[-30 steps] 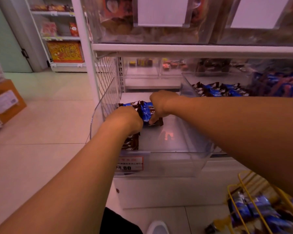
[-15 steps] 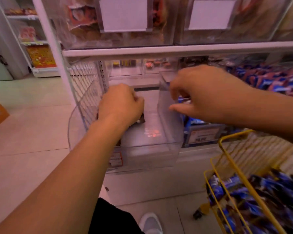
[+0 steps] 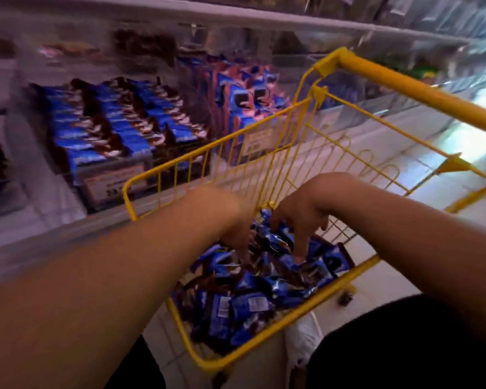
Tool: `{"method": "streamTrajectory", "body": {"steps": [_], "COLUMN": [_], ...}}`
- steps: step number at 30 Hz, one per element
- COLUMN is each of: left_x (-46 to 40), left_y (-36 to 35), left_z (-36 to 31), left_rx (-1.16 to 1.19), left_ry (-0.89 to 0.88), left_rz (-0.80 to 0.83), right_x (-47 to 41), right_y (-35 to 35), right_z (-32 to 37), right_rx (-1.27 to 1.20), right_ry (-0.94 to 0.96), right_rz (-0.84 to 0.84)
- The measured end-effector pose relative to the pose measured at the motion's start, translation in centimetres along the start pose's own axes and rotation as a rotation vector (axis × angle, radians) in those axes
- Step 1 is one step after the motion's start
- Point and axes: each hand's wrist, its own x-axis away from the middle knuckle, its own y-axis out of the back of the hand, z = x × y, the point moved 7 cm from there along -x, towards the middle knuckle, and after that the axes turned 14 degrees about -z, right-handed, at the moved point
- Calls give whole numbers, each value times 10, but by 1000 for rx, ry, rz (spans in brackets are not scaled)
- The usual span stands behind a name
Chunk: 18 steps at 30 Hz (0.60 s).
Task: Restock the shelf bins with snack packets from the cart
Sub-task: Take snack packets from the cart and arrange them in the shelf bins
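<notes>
Both arms reach down into the yellow cart at lower centre of the frame. The left hand dips fingers-down among the blue snack packets; blur hides its grip. The right hand hangs with fingers spread, tips touching packets, holding none. A stocked shelf bin sits at upper left.
</notes>
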Motion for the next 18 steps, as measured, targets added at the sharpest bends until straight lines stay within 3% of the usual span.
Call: {"method": "streamTrajectory", "body": {"steps": [3, 5, 11, 18], "left_x": [-11, -9, -4, 9], "left_y": [-41, -59, -70, -52], "left_z": [-23, -39, -46, -54], "left_rx": [-69, -11, 35, -127], "left_ry": [-38, -115, -143, -217], "left_rz": [328, 427, 409, 460], "right_x": [-17, -26, -30, -32], "right_y": [-38, -68, -87, -95], "right_z": [15, 27, 38, 44], "right_rx": [59, 61, 11, 24], "right_ry": [68, 121, 220, 165], "right_rz": [131, 190, 210, 281]}}
